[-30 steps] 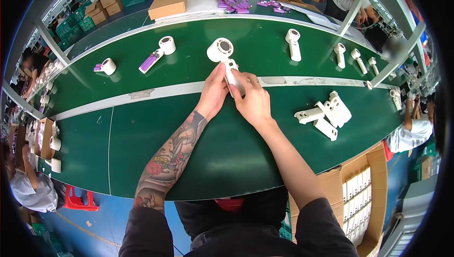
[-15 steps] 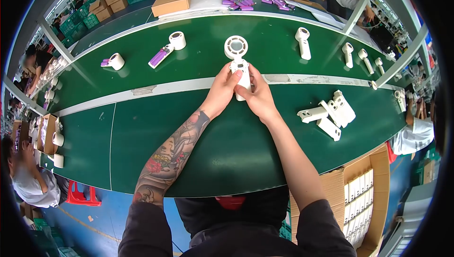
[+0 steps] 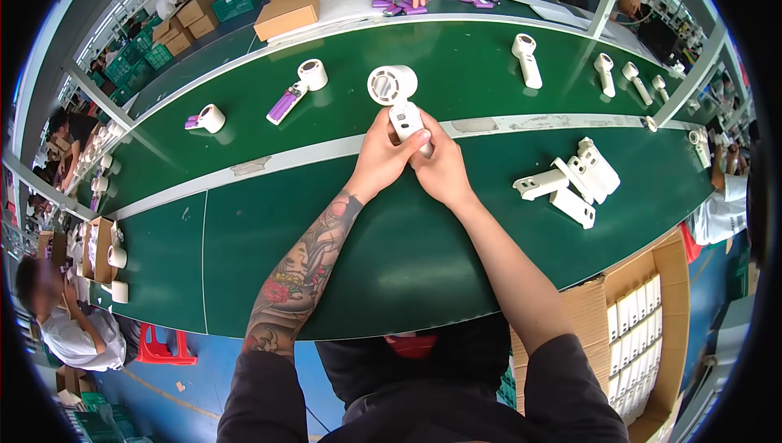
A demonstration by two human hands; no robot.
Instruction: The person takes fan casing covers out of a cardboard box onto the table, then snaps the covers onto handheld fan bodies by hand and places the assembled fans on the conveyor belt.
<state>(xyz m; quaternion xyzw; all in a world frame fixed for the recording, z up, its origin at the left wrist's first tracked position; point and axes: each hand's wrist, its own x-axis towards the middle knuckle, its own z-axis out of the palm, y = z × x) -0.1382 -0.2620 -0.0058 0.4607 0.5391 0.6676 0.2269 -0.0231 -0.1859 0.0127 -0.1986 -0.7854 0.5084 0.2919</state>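
Two bare hands hold a white plastic handheld fan [image 3: 393, 85] above a smooth green tabletop [image 3: 269, 223].
Nearest, at right, a brown cardboard box [image 3: 673, 313] contains rows of slim white plastic pieces [image 3: 634, 307]. Farther in, the left hand [image 3: 384, 152] and right hand [image 3: 442, 168] are wrapped around the fan's smooth handle, left thumb across its face; the slotted, drum-shaped head projects beyond the fingers on the far side. Far left lies a white fan with a purple body [image 3: 287, 103].
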